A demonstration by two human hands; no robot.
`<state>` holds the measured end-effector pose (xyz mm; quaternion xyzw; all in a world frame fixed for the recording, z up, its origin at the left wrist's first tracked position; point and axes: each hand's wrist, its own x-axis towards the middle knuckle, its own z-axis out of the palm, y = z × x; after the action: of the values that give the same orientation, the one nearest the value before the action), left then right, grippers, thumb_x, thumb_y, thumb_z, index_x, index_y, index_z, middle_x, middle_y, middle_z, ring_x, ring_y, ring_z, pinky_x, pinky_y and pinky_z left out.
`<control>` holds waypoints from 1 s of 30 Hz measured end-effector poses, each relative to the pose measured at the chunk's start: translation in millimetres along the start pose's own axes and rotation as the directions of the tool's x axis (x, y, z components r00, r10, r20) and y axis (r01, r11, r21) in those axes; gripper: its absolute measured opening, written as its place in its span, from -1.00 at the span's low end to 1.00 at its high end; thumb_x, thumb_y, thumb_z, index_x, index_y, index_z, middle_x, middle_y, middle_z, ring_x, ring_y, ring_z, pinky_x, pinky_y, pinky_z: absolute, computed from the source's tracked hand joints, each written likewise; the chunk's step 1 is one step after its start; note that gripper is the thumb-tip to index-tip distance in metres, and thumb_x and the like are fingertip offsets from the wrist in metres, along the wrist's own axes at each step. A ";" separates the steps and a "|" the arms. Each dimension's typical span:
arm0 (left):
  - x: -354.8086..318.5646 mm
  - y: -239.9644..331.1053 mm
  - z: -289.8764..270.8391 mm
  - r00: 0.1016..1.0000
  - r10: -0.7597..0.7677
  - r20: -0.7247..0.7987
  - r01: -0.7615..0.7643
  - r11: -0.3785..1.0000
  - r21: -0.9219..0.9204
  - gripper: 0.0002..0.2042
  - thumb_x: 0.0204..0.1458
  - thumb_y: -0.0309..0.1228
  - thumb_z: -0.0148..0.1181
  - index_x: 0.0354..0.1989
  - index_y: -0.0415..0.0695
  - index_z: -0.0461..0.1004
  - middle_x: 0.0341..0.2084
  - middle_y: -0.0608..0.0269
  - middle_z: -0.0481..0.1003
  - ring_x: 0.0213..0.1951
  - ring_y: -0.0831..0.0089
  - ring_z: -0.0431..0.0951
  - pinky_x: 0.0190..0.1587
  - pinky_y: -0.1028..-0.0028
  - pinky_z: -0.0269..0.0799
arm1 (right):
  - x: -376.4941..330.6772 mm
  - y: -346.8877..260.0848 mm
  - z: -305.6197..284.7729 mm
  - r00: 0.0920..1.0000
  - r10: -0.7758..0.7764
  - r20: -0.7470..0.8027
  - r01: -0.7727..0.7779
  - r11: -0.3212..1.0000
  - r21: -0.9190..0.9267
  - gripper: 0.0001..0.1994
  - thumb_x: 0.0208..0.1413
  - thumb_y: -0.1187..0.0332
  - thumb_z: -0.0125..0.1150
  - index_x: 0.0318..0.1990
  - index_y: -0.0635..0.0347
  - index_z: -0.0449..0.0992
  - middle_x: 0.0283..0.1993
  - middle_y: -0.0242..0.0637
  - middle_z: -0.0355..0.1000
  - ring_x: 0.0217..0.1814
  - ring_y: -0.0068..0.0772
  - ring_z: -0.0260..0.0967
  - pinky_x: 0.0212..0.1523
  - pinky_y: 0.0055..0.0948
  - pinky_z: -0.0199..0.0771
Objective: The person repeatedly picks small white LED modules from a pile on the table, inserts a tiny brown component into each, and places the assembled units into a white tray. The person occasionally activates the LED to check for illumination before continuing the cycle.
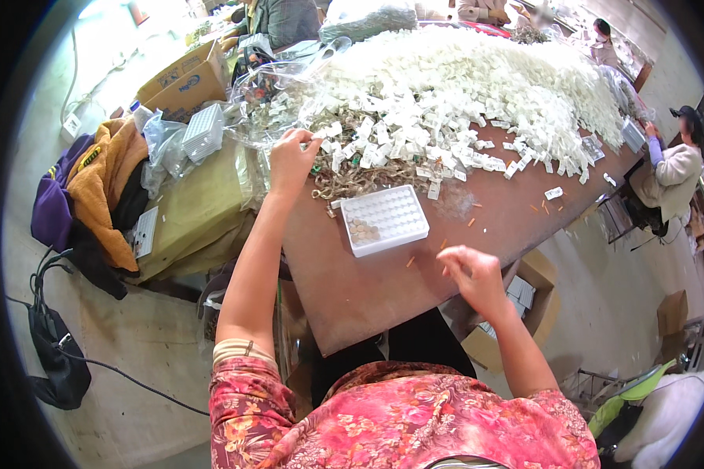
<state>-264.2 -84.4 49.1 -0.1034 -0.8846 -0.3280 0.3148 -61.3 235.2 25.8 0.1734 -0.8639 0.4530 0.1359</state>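
My left hand (291, 162) reaches to the near left edge of a big heap of small white tags (391, 129). Its fingers are pinched together, and what they hold, if anything, is too small to make out. Tangled brown cords (343, 181) lie beside and under the tags there. Below the heap sits a white tray (406, 234) with rows of round hollows; several tan round pieces (361, 230) fill its near left corner. My right hand (477, 277) hovers over the table's near edge, right of the tray, fingers curled in; anything between them is hidden.
Short orange sticks (411, 262) are scattered on the brown table (344, 293). To the left are a cardboard box (186, 82), stacked white trays (203, 133) and piled clothes (105, 187). An open carton (544, 289) stands below right. Other people sit around, one at right (673, 176).
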 end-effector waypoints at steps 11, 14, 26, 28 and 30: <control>-125.9 60.9 -37.3 0.868 -0.349 0.353 0.367 -0.029 -0.930 -0.88 0.14 -0.52 0.10 -0.18 -0.17 0.35 -0.22 0.11 0.51 -0.13 0.29 0.56 0.07 0.23 0.48 | 142.9 78.8 24.1 0.988 -0.135 -0.075 0.086 0.885 -0.458 -0.86 0.05 0.34 0.21 -0.22 0.07 0.58 -0.32 -0.25 0.46 -0.32 -0.20 0.45 -0.30 -0.25 0.45; -157.6 82.6 -42.1 0.803 -0.317 0.506 0.335 -0.462 -0.821 -0.76 0.16 -0.59 -0.03 0.00 -0.14 0.32 -0.20 0.11 0.49 -0.05 0.22 0.53 0.14 0.14 0.42 | 148.9 80.1 25.8 0.993 -0.105 -0.052 0.072 0.895 -0.440 -0.88 0.03 0.30 0.24 -0.30 0.06 0.61 -0.34 -0.26 0.47 -0.30 -0.17 0.44 -0.31 -0.24 0.43; -213.3 143.7 -32.7 0.580 -0.152 0.800 0.469 -0.741 -0.481 -0.55 0.16 -0.37 0.09 0.20 -0.18 0.17 -0.15 0.10 0.41 -0.10 0.26 0.46 -0.02 0.37 0.49 | 109.9 32.9 -9.0 0.937 0.282 -0.207 -0.185 0.901 0.392 -0.82 0.21 0.32 0.17 -0.20 0.27 0.50 -0.33 -0.30 0.54 -0.29 -0.61 0.46 -0.20 -0.59 0.42; -214.5 146.0 -30.9 0.598 -0.120 0.793 0.468 -0.751 -0.466 -0.58 0.17 -0.32 0.09 0.16 -0.18 0.20 -0.22 0.15 0.39 -0.20 0.35 0.45 -0.14 0.46 0.49 | 108.8 24.5 -9.5 0.935 0.325 -0.140 -0.214 0.835 0.508 -0.83 0.23 0.32 0.14 -0.22 0.26 0.48 -0.33 -0.30 0.53 -0.30 -0.59 0.46 -0.20 -0.56 0.45; -215.4 147.9 -30.4 0.562 -0.139 0.815 0.482 -0.745 -0.460 -0.60 0.19 -0.26 0.08 0.12 -0.18 0.23 -0.27 0.19 0.35 -0.30 0.43 0.39 -0.25 0.53 0.42 | 103.5 15.6 -7.5 0.936 0.351 -0.036 -0.232 0.688 0.688 -0.84 0.24 0.33 0.11 -0.22 0.25 0.47 -0.34 -0.29 0.51 -0.32 -0.54 0.46 -0.20 -0.52 0.48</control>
<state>-23.7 14.0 8.5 0.0768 -0.1143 -0.9658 -0.2196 -160.8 231.4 59.0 0.0329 -0.6431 0.7627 0.0607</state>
